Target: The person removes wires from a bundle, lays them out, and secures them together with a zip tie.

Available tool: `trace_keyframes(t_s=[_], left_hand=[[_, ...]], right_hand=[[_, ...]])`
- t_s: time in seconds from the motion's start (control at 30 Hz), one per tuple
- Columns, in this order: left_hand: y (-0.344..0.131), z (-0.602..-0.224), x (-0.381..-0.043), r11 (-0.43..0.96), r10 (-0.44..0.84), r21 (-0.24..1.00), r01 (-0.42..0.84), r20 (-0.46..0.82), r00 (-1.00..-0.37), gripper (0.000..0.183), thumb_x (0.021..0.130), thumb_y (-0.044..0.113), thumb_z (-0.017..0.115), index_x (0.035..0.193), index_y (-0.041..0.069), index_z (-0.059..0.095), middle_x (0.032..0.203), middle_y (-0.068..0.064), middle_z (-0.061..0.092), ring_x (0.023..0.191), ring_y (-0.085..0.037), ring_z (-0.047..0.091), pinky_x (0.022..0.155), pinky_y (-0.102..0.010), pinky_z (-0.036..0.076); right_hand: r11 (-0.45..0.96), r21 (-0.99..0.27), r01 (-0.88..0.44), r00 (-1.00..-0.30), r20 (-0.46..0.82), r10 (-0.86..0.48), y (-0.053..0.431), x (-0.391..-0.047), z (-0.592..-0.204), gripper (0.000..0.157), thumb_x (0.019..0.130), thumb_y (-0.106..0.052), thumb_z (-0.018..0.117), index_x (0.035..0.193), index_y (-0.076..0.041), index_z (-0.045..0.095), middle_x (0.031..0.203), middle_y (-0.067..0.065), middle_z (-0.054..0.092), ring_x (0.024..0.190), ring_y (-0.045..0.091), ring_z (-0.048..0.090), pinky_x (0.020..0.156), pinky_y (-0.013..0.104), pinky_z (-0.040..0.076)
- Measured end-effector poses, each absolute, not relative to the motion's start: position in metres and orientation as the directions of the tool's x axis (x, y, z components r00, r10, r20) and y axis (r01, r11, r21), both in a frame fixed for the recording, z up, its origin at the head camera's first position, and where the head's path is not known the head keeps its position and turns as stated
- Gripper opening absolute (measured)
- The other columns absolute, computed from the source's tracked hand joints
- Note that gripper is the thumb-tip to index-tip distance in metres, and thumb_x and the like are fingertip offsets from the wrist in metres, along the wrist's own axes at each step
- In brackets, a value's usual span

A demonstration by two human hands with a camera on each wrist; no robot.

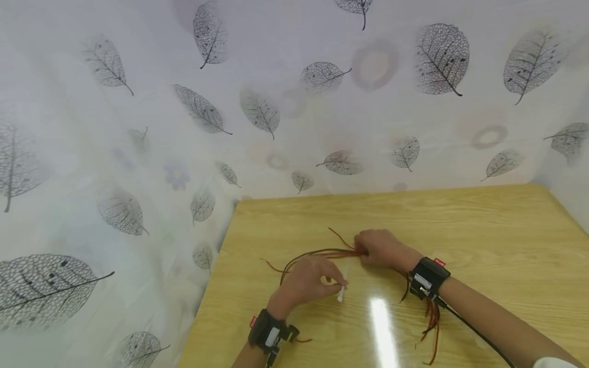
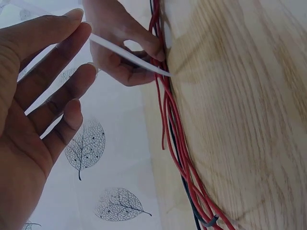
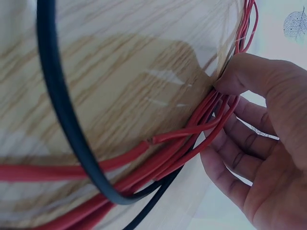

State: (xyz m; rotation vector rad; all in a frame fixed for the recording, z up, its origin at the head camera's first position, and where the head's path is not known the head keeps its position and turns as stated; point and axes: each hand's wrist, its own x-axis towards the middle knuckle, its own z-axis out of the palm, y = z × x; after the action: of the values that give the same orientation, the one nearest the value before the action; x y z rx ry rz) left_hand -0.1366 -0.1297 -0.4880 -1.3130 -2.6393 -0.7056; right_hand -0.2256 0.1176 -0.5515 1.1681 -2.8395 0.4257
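My left hand (image 1: 309, 280) pinches a thin white cable tie (image 2: 123, 52) between thumb and forefinger, its other fingers loosely bent. The tie's far end reaches the bundle of red and black wires (image 2: 178, 143) and overlaps it in the left wrist view. With thumb and fingers my right hand (image 1: 381, 249) grips this bundle from above, near its middle. In the right wrist view the red wires (image 3: 158, 163) spread out from the grip, and a black wire (image 3: 62, 105) loops away from them. Part of the bundle is hidden behind the left hand.
Everything lies on a wood-grain table (image 1: 497, 245), with a bright light streak on its front part. Leaf-printed white sheeting (image 1: 276, 102) rises behind and to the left. Loose wire ends (image 1: 432, 327) hang under the right forearm. Both wrists wear black straps with cables.
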Motion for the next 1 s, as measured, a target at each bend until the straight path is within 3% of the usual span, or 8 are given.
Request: trace_keyframes(t_s=[0.23,0.5,0.73,0.87,1.0], left_hand=[[-0.126,-0.497,-0.141,0.529,0.731,0.333,0.781,0.289,-0.619,0.005,0.08,0.029,0.079,0.082,0.033,0.078,0.083,0.024,0.072,0.072,0.006,0.064,0.065,-0.01,0.05],[-0.123,-0.512,-0.15,0.558,0.716,0.344,0.755,0.259,-0.648,0.006,0.079,0.028,0.08,0.083,0.033,0.079,0.081,0.024,0.072,0.065,0.008,0.06,0.054,-0.006,0.042],[-0.117,-0.523,-0.159,0.602,0.696,0.35,0.717,0.209,-0.687,0.006,0.082,0.024,0.078,0.086,0.028,0.08,0.079,0.019,0.072,0.046,0.006,0.041,0.041,-0.008,0.028],[-0.112,-0.527,-0.163,0.626,0.687,0.348,0.698,0.176,-0.704,0.006,0.085,0.025,0.075,0.088,0.028,0.079,0.085,0.02,0.072,0.051,0.004,0.041,0.046,-0.009,0.03],[-0.107,-0.531,-0.167,0.634,0.689,0.337,0.696,0.162,-0.706,0.009,0.089,0.03,0.071,0.09,0.027,0.079,0.086,0.019,0.072,0.056,0.004,0.045,0.049,-0.01,0.034]], right_hand=[[0.681,-0.236,-0.693,-0.718,0.144,-0.681,0.119,-0.223,-0.549,0.019,0.069,-0.019,0.078,0.08,-0.022,0.062,0.071,-0.012,0.052,0.062,0.009,0.049,0.05,0.026,0.044],[0.649,-0.23,-0.725,-0.688,0.197,-0.699,0.119,-0.223,-0.548,0.017,0.071,-0.02,0.077,0.078,-0.022,0.062,0.069,-0.012,0.05,0.061,0.007,0.047,0.048,0.024,0.042],[0.654,-0.234,-0.72,-0.693,0.184,-0.697,0.118,-0.221,-0.545,0.015,0.072,-0.021,0.078,0.079,-0.022,0.065,0.07,-0.013,0.051,0.061,0.007,0.048,0.048,0.024,0.043],[0.667,-0.252,-0.701,-0.708,0.131,-0.694,0.118,-0.221,-0.545,0.012,0.075,-0.024,0.077,0.079,-0.025,0.065,0.069,-0.014,0.054,0.062,0.006,0.051,0.05,0.024,0.045],[0.651,-0.345,-0.676,-0.723,0.136,-0.678,0.12,-0.222,-0.54,0.012,0.085,-0.03,0.072,0.075,-0.026,0.067,0.066,-0.015,0.058,0.058,0.005,0.053,0.049,0.024,0.047]])
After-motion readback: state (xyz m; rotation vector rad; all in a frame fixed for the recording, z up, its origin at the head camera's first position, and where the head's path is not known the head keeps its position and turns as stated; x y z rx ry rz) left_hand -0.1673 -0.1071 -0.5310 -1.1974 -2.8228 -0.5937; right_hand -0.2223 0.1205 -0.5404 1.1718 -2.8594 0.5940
